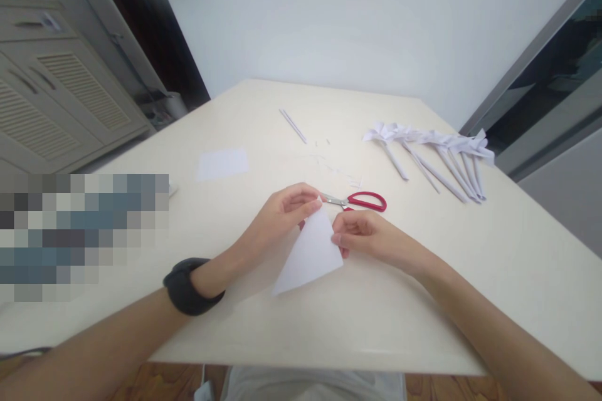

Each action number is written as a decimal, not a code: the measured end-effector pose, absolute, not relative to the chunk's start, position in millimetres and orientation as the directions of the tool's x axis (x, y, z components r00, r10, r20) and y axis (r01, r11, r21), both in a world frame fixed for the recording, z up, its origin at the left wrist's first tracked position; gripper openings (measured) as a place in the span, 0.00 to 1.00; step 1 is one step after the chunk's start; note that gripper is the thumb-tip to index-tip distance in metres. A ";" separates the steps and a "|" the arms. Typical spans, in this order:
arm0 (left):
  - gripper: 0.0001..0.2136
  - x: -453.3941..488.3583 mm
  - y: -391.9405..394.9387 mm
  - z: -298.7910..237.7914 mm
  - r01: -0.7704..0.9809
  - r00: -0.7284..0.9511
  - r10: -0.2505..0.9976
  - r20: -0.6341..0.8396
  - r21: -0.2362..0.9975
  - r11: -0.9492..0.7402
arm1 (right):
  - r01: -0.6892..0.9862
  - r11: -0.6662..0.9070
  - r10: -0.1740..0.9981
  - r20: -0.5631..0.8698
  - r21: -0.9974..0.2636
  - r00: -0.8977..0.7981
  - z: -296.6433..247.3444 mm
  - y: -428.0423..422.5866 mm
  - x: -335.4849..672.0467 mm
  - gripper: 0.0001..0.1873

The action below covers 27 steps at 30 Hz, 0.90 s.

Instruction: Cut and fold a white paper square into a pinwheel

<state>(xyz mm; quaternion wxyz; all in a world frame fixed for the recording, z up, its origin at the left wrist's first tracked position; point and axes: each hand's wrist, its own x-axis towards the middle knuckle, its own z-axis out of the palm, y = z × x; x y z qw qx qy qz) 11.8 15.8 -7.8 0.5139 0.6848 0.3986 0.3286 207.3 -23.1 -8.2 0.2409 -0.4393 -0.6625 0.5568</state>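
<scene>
A white sheet of paper folded into a triangle (pixel 310 254) lies on the cream table (pixel 423 288) in front of me. My left hand (pixel 282 213) pinches its upper tip with curled fingers; a dark band sits on that wrist. My right hand (pixel 364 238) grips the paper's right edge, fingers closed. Red-handled scissors (pixel 362 201) lie just behind both hands, untouched.
A row of several folded white paper pieces with rolled stems (pixel 433 156) lies at the back right. A thin paper roll (pixel 292 124) and small scraps sit mid-table, a small white sheet (pixel 222 164) to the left. A blurred patch covers the left edge. Cabinets stand far left.
</scene>
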 end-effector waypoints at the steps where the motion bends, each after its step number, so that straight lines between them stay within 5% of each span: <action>1: 0.12 11.9 16.4 -8.8 0.221 0.466 0.885 0.025 0.965 -0.144 | 0.315 -0.019 0.877 -0.167 -0.949 -0.450 -7.8 -21.6 208.0 0.07; 7: 0.34 13.3 9.9 -10.3 0.380 0.544 0.839 -0.036 0.902 -0.207 | 0.231 -0.123 0.958 -0.176 -0.965 -0.227 -4.6 -14.9 213.9 0.12; 15: 0.28 14.3 5.4 -7.9 0.441 0.573 0.813 0.105 0.796 -0.414 | 0.123 -0.052 0.955 -0.085 -0.991 -0.284 0.5 -17.2 214.7 0.11; 21: 0.26 13.0 7.5 -0.6 0.307 0.640 0.768 0.014 0.912 -0.272 | 0.093 0.034 0.925 -0.004 -0.995 -0.380 5.0 -19.9 215.1 0.13; 27: 0.25 13.9 8.1 -6.3 0.166 0.634 0.773 0.043 0.968 -0.189 | 0.119 -0.020 0.894 -0.071 -0.993 -0.443 4.2 -21.4 213.9 0.11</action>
